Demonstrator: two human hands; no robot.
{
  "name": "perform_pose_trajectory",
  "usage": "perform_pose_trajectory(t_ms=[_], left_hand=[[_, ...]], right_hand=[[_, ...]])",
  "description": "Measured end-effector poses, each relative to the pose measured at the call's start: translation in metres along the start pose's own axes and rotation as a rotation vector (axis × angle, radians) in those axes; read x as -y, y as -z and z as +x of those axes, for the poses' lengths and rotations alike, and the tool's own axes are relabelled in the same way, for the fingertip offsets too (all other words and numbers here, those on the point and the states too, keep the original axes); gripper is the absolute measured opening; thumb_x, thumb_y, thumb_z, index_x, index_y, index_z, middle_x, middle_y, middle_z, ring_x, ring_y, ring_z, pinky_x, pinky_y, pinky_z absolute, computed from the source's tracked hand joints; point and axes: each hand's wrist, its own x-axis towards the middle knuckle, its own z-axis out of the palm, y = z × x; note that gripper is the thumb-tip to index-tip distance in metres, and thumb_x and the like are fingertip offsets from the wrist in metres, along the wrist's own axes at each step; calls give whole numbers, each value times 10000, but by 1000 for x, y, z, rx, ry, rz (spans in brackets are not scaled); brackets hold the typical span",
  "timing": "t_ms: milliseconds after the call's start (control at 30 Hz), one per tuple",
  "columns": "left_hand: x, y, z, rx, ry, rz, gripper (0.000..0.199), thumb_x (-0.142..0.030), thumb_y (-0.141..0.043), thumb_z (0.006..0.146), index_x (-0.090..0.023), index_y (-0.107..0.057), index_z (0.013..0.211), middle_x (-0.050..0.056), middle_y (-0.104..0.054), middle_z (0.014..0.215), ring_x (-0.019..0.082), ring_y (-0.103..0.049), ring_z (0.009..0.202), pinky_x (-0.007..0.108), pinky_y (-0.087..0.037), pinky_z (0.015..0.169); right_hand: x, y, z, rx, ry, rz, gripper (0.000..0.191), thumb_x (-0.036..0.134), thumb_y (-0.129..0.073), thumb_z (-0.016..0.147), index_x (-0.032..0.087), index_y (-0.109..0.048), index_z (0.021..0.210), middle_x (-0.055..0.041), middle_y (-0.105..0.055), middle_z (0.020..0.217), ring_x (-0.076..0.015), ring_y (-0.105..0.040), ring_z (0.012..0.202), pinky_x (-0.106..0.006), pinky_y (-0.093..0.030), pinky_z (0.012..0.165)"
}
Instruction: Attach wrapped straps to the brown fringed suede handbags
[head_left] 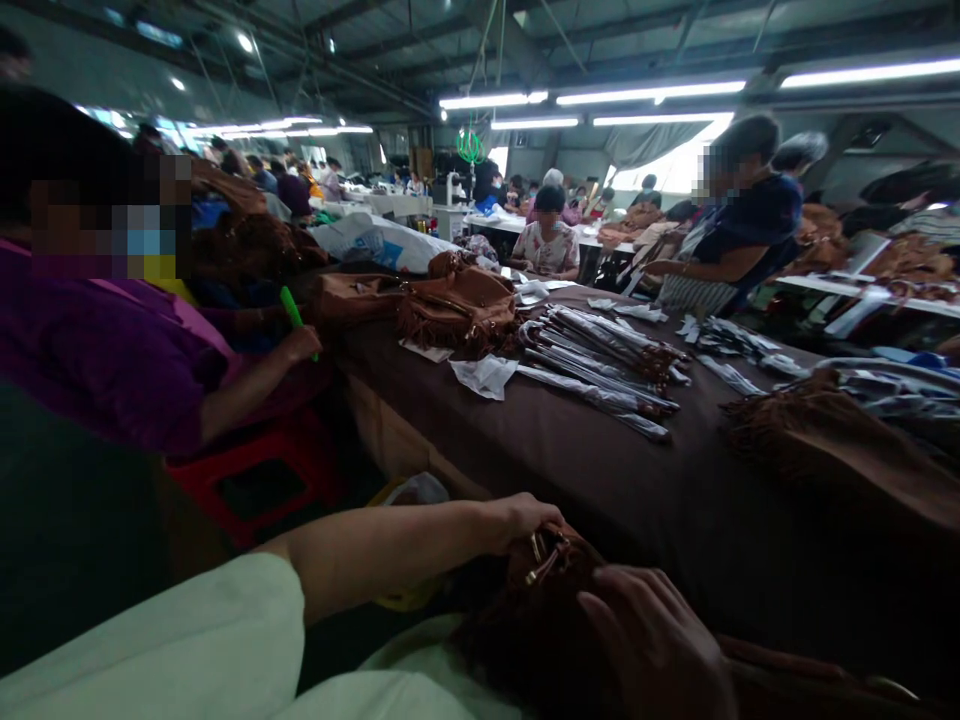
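A brown fringed bag (551,600) with gold metal fittings lies across my lap at the table's near edge. My left hand (529,520) is closed on the bag's top edge, its fingertips partly hidden. On the bag's right side rests my right hand (660,640), palm down with the fingers apart. Gold-coloured hardware (546,560) shows between the two hands. The lower part of the bag is dark and hard to make out.
The brown-covered table (540,450) bears wrapped straps (600,365), a brown fringed bag (457,305), and another brown piece (840,430) at right. A person in purple (112,340) sits at left by a red stool (247,470), holding a green tool (292,308).
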Motion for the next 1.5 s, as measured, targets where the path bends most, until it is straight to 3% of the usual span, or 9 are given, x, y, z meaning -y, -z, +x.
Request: perform_pose_trajectory(t_ms=[167,367,433,533,633,700,900,1100,1500], left_hand=[[-15,5,-10,-32,-20,107,138,-209,-581,710,-144,-553,591,-46,-474,463,84,-409,372,188,-304,358],[-22,23,-24,7,-11,218,308,-398,-506,859,-146,-593,705,5,-580,599,134,-548,506,250,-452,498],[-20,30,-30,-118,-186,446,458,-552,-432,885,-147,-617,777,41,-624,712,174,-616,674,296,-497,644],[-9,35,-38,-286,-727,801,569,-666,-493,808,-168,-605,1060,95,-634,1070,242,-583,1029,363,-447,906],[8,32,-32,-172,-1197,951,804,-657,-625,717,-160,-424,1316,150,-487,1338,278,-432,1247,415,-305,1072],[18,27,-22,-110,-1315,966,775,-623,-651,720,-126,-426,1271,167,-533,1253,267,-481,1179,399,-333,1047],[16,18,-5,2,-1231,915,558,-581,-669,734,-157,-475,1040,92,-589,969,181,-567,854,284,-461,784],[-1,14,-6,72,-1201,996,492,-563,-664,751,-166,-480,976,61,-580,903,164,-557,814,250,-445,732],[-5,13,-5,129,-1097,1096,440,-497,-684,762,-181,-482,993,51,-580,934,162,-558,836,236,-429,737]], right_hand=[[44,-34,54,76,-73,-181,280,517,-606,814,241,-625,776,-40,-637,819,-228,-611,772,-319,-445,650],[18,-37,65,293,-160,113,321,452,-507,879,216,-642,709,-35,-625,784,-186,-591,713,-278,-413,636],[2,-39,61,272,-287,282,368,506,-515,863,202,-666,718,-38,-632,748,-186,-587,687,-268,-419,619],[-14,-39,56,233,-493,521,387,557,-615,784,182,-697,734,-29,-629,671,-182,-568,636,-255,-419,569],[-17,-35,53,240,-633,821,352,519,-710,723,167,-696,729,-16,-614,649,-157,-542,598,-242,-421,540],[-15,-33,53,244,-719,1018,318,475,-757,693,166,-688,718,-12,-607,645,-146,-542,588,-237,-426,533],[-26,-42,50,281,-849,1213,303,370,-867,564,181,-686,718,13,-592,604,-120,-526,546,-218,-414,513],[-36,-37,51,215,-788,1221,386,552,-743,679,178,-649,673,2,-581,599,-131,-518,550,-239,-413,511],[-47,-33,55,371,-905,1093,372,476,-838,581,145,-703,687,-10,-629,566,-143,-577,517,-241,-435,505]])
